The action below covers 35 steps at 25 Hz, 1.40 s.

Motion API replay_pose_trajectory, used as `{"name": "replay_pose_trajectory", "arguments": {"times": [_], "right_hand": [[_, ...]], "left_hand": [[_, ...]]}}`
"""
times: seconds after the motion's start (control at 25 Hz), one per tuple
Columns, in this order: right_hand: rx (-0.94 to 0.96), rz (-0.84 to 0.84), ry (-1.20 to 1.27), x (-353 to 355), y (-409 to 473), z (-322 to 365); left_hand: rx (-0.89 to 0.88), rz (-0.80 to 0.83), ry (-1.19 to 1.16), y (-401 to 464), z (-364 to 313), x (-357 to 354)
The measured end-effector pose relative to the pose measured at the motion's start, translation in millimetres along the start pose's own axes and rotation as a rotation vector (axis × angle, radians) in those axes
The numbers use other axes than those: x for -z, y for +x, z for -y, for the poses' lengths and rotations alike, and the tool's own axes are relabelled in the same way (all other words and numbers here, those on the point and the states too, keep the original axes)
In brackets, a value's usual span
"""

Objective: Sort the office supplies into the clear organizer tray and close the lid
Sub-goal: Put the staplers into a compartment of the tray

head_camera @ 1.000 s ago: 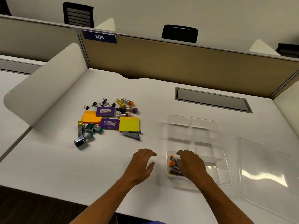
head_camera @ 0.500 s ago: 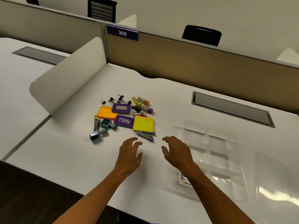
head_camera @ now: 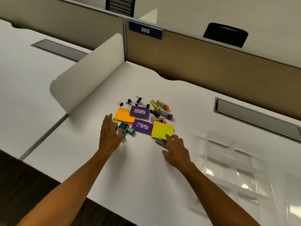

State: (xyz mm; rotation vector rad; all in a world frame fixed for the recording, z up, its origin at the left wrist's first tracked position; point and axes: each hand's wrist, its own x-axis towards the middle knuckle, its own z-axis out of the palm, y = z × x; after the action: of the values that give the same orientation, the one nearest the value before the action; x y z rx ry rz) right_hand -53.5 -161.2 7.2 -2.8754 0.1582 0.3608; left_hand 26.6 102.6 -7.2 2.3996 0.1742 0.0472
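Since we're grabbing two at once, left hand (head_camera: 109, 133) spreads beside the teal stamps (head_camera: 126, 128) — right hand (head_camera: 176, 150) fingers loosely curled over the gray lead case (head_camera: 160, 141), grip unclear.

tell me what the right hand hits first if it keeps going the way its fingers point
Probably the grey stapler right at the right hand fingertips, then the yellow sticky notes behind it; height above the desk is unclear.

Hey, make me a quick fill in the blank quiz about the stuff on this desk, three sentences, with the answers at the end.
1. The sign on the partition reads ____.
2. The right hand reaches the small stapler lying just below the ____ sticky notes.
3. Between the orange sticky notes and the yellow ones lie two ____ boxes.

Answers: 305; yellow; purple
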Motion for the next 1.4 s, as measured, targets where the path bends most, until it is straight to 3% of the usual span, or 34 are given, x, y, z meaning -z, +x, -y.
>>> {"name": "replay_pose_trajectory", "arguments": {"times": [0.2,0.32,0.48,0.8,1.0,1.16,1.4], "right_hand": [[-0.043,-0.026,-0.027,-15,5,-3],[-0.086,-0.057,0.023,-23,3,-4],[-0.157,-0.088,0.098,-29,-4,-4],[-0.202,-0.082,0.206,-27,-24,-10],[-0.215,-0.15,0.427,-10,-44,-17],[-0.188,-0.232,0.591,12,-65,-27],[-0.193,-0.369,0.968,47,-117,-59]], "left_hand": [[0.181,0.056,-0.038,33,13,0],[0.167,0.01,0.056,33,18,-4],[0.222,0.062,-0.089,37,19,-2],[0.204,0.143,-0.063,42,18,12],[0.178,0.046,-0.09,28,5,27],[0.126,-0.053,-0.27,8,-21,40],[-0.013,0.004,-0.35,-49,-82,35]]}}
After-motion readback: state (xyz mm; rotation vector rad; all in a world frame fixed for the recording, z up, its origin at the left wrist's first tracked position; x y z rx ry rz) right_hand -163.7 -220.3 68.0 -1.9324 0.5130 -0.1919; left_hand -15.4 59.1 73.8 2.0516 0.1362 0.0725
